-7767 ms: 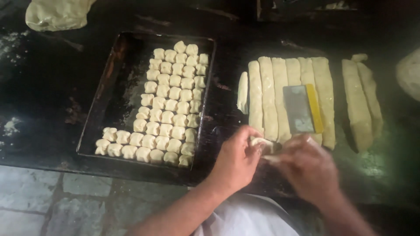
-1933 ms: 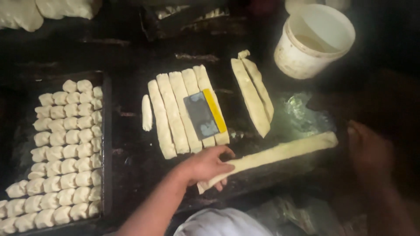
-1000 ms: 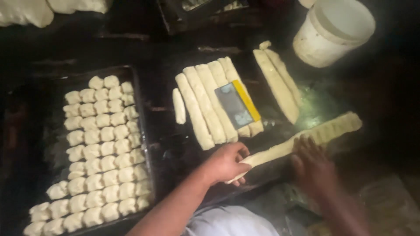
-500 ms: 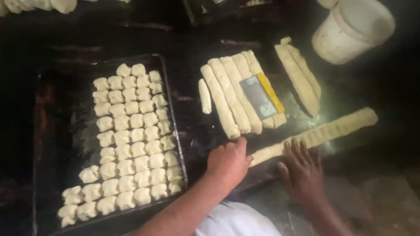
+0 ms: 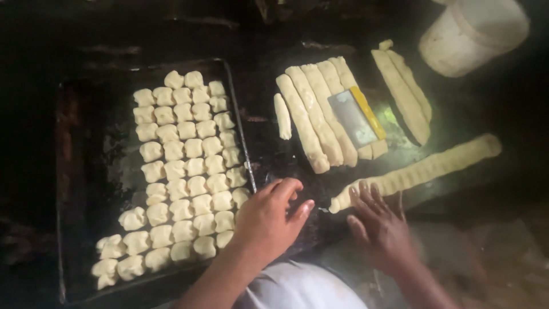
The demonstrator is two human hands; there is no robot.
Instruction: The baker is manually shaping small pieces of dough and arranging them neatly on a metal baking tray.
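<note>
A long dough rope [image 5: 420, 170] with pressed notches lies slanted across the dark work surface. My right hand [image 5: 378, 228] rests with spread fingers at the rope's near end, fingertips touching it. My left hand [image 5: 270, 218] lies flat on the surface between the rope's end and the baking tray [image 5: 86, 189], holding nothing. The tray is filled with several rows of small dough pieces [image 5: 183, 171].
Several dough ropes [image 5: 314, 114] lie side by side behind the hands, with a metal scraper with a yellow handle [image 5: 355, 117] on top. A short dough bit [image 5: 282, 116] lies beside them. Two more ropes [image 5: 406, 91] and a white bucket [image 5: 472, 34] stand at the back right.
My left hand has let go of the rope's end and shifted left toward the tray. My right hand came in from the right onto the rope's near end. The view panned left.
</note>
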